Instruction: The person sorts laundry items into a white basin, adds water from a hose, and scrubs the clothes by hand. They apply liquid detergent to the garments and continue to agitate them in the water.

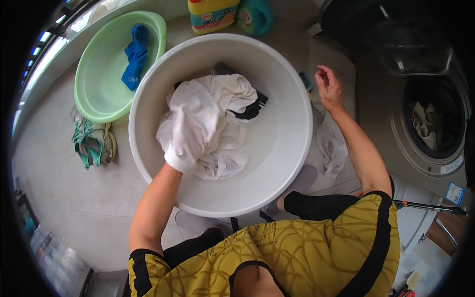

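A large white plastic basin (pixel 274 163) stands before me with several wet garments and shallow water inside. My left hand (pixel 193 122) is inside a white garment (pixel 202 107), whose ribbed band circles my wrist; the cloth hides the fingers. Black cloth with white stripes (pixel 252 107) lies at the right of the pile, and a thin white garment (pixel 222 163) sits below it. Outside the basin's right rim, my right hand (pixel 329 89) is raised with curled fingers and nothing visible in it. Beneath and beside that arm, a wet whitish cloth (pixel 331 148) lies on the floor, near a teal brush (pixel 305 81).
A green basin (pixel 92 89) with a blue cloth (pixel 136 55) stands upper left, above green shoes (pixel 89 144). Yellow (pixel 213 16) and teal (pixel 255 16) detergent bottles stand beyond the white basin. At right is a washing machine (pixel 393 130) with cloth in its drum.
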`<move>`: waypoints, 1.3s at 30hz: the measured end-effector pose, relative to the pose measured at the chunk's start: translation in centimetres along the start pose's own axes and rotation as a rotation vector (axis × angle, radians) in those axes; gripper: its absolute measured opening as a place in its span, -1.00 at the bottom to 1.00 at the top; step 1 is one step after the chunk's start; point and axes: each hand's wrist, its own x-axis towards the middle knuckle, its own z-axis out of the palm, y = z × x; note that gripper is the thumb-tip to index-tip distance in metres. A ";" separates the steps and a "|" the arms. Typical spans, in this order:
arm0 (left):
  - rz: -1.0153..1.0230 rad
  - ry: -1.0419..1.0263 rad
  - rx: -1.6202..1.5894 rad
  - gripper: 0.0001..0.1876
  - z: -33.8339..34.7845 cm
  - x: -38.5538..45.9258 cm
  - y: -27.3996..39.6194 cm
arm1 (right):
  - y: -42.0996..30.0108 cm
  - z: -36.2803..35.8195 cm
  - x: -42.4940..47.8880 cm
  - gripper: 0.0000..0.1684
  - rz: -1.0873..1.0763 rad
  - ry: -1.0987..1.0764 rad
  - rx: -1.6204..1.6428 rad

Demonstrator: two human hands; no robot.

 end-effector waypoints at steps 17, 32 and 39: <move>-0.065 0.155 0.052 -0.44 0.9 -2.3 1.1 | -4.3 16.2 -7.9 -0.62 -0.093 -1.374 -0.723; -0.050 0.002 0.245 -0.46 -2.2 -1.1 0.9 | -3.4 16.5 -10.7 -0.69 -0.238 -1.320 -0.753; -0.017 0.084 -0.091 -0.44 -2.6 -1.2 0.5 | -5.2 16.6 -12.3 -0.72 -0.290 -1.399 -0.649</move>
